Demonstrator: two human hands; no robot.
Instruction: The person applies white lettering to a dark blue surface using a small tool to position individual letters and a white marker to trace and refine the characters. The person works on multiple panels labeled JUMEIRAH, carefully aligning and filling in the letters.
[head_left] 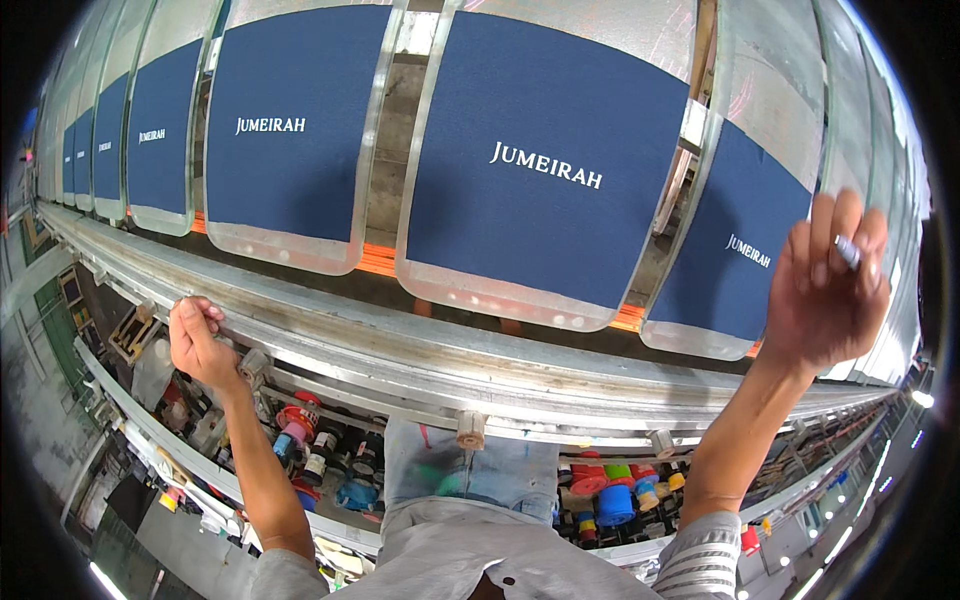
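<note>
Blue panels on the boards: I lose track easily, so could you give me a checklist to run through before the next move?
1. Central blue panel lying flat: ok, no fold shows.
2. White lettering on it unbroken: ok.
3. Small pale cylinder secure in the right hand: ok as far as seen, held between the fingers.
4. Right-hand blue panel wholly in sight: not ok, the right hand hides part of its edge.
5. Left hand empty: cannot tell, its fingers are curled.
6. Left hand off the metal rail: cannot tell from this angle.
</note>
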